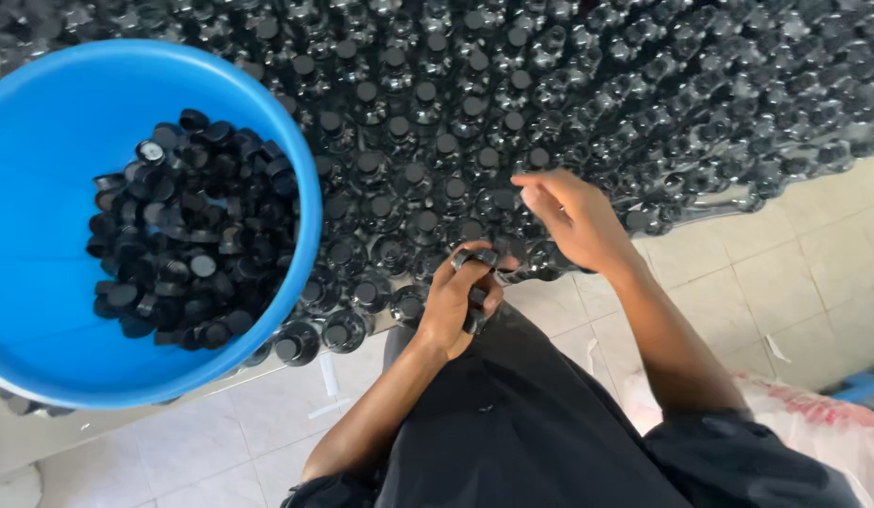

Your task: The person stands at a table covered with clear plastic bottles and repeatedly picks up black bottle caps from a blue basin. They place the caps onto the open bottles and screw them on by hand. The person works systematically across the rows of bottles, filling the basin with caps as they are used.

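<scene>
Black caps, blue basin, field of small glass bottles — hands at the near edge.

Left hand (458,303) is curled shut on a few black caps (475,258), round, ridged plastic, kept ready in the fingers just above the nearest bottles (407,179). Right hand (570,218) hovers over the same rows, fingers loosely apart, holding nothing that shows. The bottles stand packed shoulder to shoulder — clear, glossy glass; many near the basin already wear caps, those farther back look bare. The blue basin (42,169), smooth plastic with a rounded rim, sits at the left within reach, holding a loose heap of spare caps (188,235). Pale floor tiles (785,273) lie below.
</scene>
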